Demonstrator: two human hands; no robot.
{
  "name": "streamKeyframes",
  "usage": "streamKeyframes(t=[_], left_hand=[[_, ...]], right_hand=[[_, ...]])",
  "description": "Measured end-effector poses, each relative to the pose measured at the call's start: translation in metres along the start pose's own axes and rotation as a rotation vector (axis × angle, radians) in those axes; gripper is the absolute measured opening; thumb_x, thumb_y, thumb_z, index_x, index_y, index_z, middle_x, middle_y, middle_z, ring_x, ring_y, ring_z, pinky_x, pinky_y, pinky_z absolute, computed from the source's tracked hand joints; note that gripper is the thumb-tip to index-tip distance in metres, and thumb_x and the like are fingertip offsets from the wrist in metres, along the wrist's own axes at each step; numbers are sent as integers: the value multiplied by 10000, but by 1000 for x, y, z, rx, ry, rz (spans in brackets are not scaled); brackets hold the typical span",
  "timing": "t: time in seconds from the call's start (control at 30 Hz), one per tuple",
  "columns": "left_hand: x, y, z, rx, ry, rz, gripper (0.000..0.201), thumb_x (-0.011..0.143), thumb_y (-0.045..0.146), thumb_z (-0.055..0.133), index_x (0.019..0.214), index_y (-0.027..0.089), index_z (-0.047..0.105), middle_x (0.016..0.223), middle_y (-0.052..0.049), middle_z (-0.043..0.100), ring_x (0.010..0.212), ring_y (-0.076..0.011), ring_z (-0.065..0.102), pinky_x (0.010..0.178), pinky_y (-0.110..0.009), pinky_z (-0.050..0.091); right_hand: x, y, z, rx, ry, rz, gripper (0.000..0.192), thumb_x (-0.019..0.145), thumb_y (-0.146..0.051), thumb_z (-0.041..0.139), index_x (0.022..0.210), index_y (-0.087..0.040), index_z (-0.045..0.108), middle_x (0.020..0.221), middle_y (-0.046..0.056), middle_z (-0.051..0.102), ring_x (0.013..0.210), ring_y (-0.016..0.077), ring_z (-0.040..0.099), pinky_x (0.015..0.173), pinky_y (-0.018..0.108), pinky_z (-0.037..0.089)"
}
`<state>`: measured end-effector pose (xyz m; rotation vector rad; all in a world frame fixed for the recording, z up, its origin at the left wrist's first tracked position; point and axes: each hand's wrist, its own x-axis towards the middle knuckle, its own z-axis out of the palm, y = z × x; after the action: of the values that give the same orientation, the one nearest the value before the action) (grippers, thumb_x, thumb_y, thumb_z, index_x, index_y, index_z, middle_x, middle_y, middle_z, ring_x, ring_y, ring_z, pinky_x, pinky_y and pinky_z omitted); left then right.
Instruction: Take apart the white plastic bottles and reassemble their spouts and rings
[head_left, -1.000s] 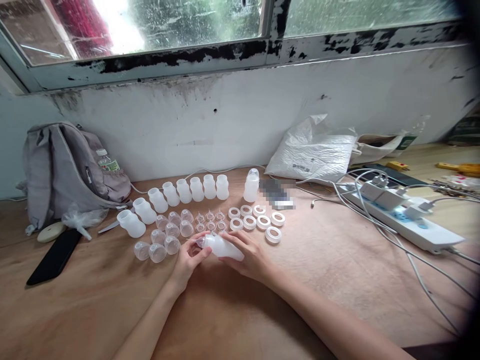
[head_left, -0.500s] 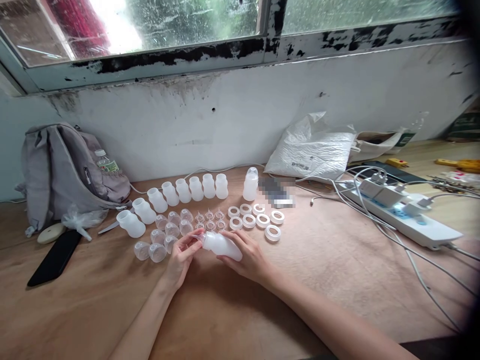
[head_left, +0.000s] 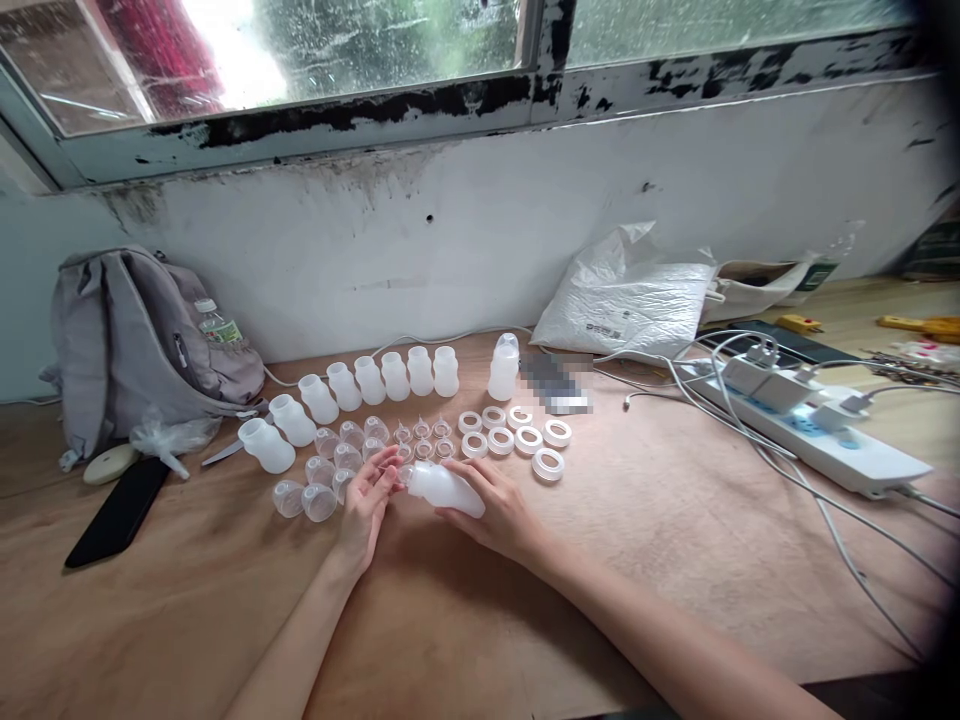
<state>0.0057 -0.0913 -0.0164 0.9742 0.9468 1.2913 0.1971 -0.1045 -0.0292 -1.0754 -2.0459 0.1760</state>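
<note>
Bottle (head_left: 444, 488), white and translucent, is held tilted just above the wooden table (head_left: 675, 560), long axis running from lower right up to upper left, neck end pointed at the left hand. Right hand (head_left: 491, 510) is wrapped around the body from below and behind, fingers curled on it, a firm grasp. Left hand (head_left: 369, 505) is set at the neck end, fingertips (head_left: 390, 466) gathered at the mouth; whether a small part is pinched there cannot be told, so its grip is unclear. Left hand is the nearer one to the mouth; right hand carries the weight.

Around the hands: clear domed caps (head_left: 330, 478) are clustered just left of the left hand, some touching each other. Small clear nipples (head_left: 422, 440) lie in two short rows just beyond the bottle mouth. White rings (head_left: 517, 435) are laid out beyond the right hand, near but apart from it. A curved row of empty bottles (head_left: 360, 390) stands farther back, and one capped bottle (head_left: 503, 368) stands alone at the row's right end. Nothing lies between the two hands besides the held bottle. Grey backpack (head_left: 142, 340) and black phone (head_left: 116, 510) are well apart at left; power strip (head_left: 817, 435) with cables at right.
</note>
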Motion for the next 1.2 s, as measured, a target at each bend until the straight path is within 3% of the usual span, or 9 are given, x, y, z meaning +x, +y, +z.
streamKeyframes(t=[0.13, 0.3, 0.47, 0.63, 0.7, 0.77, 0.87, 1.0, 1.2], left_hand=[[-1, -1, 2, 116, 9, -9, 395, 658, 278, 686, 1020, 160, 580, 852, -57, 660, 819, -157, 593, 766, -256, 435], [-3, 2, 5, 85, -30, 6, 438, 659, 293, 681, 1062, 165, 565, 1024, -97, 628, 976, -204, 562, 818, -277, 429], [-4, -2, 5, 166, -83, -42, 419, 653, 334, 683, 1017, 141, 600, 988, -99, 634, 922, -211, 577, 803, -284, 436], [-6, 1, 3, 179, -135, -50, 367, 633, 318, 698, 948, 136, 645, 961, -96, 649, 908, -229, 576, 790, -291, 442], [-7, 4, 3, 172, -136, -45, 376, 630, 316, 700, 955, 134, 644, 975, -101, 645, 922, -236, 572, 787, -287, 443], [-8, 5, 5, 154, -133, -50, 400, 644, 325, 688, 992, 140, 623, 1013, -102, 630, 933, -229, 568, 788, -277, 440], [-12, 3, 12, 79, -139, -64, 492, 678, 397, 648, 1103, 170, 544, 1096, -104, 583, 938, -214, 569, 777, -277, 449], [-19, -3, 23, 25, -74, -79, 492, 717, 427, 601, 1136, 200, 476, 1066, -98, 596, 901, -208, 590, 736, -288, 463], [-28, -10, 27, 66, 123, 14, 284, 738, 304, 567, 980, 168, 510, 783, -40, 648, 659, -173, 618, 552, -242, 446]], right_hand=[[1, -1, -3, 31, -43, 8, 422, 752, -340, 577, 1135, -191, 481, 954, 92, 587, 836, 211, 570, 712, 325, 475], [1, -5, -7, 168, -79, 138, 391, 732, -374, 603, 1075, -205, 520, 927, 59, 616, 811, 190, 587, 699, 298, 474], [2, -11, -7, 194, -63, 147, 411, 712, -351, 620, 1084, -199, 532, 976, 82, 607, 859, 213, 576, 741, 331, 464], [10, -18, -16, 555, -288, 471, 292, 738, -422, 585, 882, -168, 599, 781, 29, 643, 686, 177, 607, 561, 261, 476], [12, -19, -17, 611, -314, 529, 294, 736, -428, 585, 873, -168, 593, 778, 21, 643, 679, 176, 609, 533, 250, 473], [9, -20, -14, 538, -252, 472, 293, 738, -418, 586, 906, -179, 577, 807, 22, 643, 705, 177, 609, 577, 265, 482], [1, -20, -4, 285, -136, 248, 339, 745, -381, 582, 1019, -190, 526, 928, 63, 628, 819, 203, 597, 702, 324, 481], [-8, -23, 7, 135, -109, 51, 467, 728, -371, 605, 1122, -184, 439, 1036, 123, 586, 925, 246, 565, 761, 376, 466], [-6, -42, 6, 498, -204, 328, 425, 638, -362, 687, 950, -211, 440, 880, 20, 600, 776, 172, 588, 649, 276, 470]])
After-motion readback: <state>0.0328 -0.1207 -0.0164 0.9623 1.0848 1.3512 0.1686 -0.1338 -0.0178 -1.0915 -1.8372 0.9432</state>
